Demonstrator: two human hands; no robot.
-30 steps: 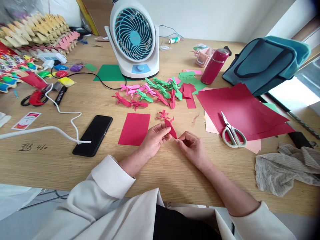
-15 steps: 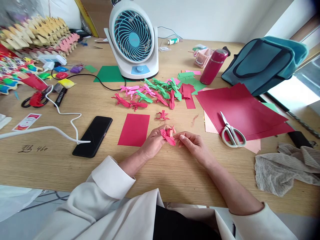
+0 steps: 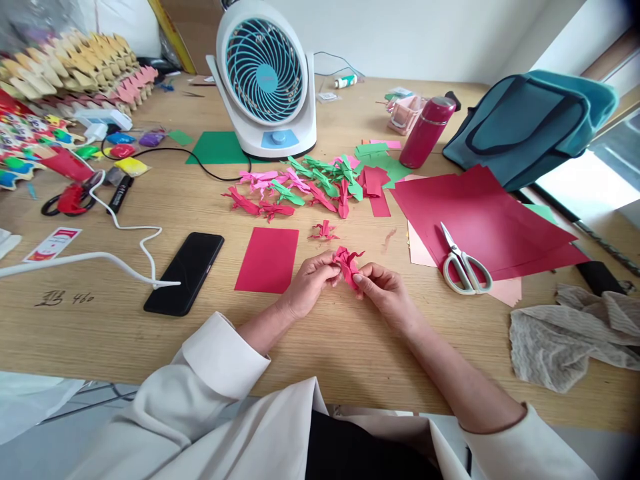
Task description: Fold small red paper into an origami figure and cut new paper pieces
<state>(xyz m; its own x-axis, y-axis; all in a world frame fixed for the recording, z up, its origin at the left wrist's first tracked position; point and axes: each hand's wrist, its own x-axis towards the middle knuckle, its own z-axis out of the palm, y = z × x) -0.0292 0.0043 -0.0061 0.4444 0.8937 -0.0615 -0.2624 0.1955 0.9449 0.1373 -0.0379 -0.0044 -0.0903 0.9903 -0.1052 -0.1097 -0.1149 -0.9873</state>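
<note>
Between my two hands is a folded red paper figure (image 3: 347, 263) with thin bent strips sticking out. My left hand (image 3: 311, 285) pinches its left side between thumb and fingers. On the lower right side, my right hand (image 3: 385, 293) grips it with thumb and forefinger. Just beyond lies a small red folded paper piece (image 3: 325, 231) with leg-like ends. A flat red paper sheet (image 3: 268, 260) rests left of my hands. Farther back, several pink, green and red folded paper figures (image 3: 300, 187) lie in a loose heap.
A white fan (image 3: 267, 77) stands at the back. Scissors (image 3: 465, 263) lie on large red sheets (image 3: 490, 227) at right, near a red flask (image 3: 429, 133), a teal bag (image 3: 530, 127) and a grey cloth (image 3: 570, 340). A phone (image 3: 185, 273) with a white cable (image 3: 90, 260) is at left.
The paper figure has turned and shifted slightly right, with its strips now upward. My right hand, earlier at its edge, has closed on its lower right side.
</note>
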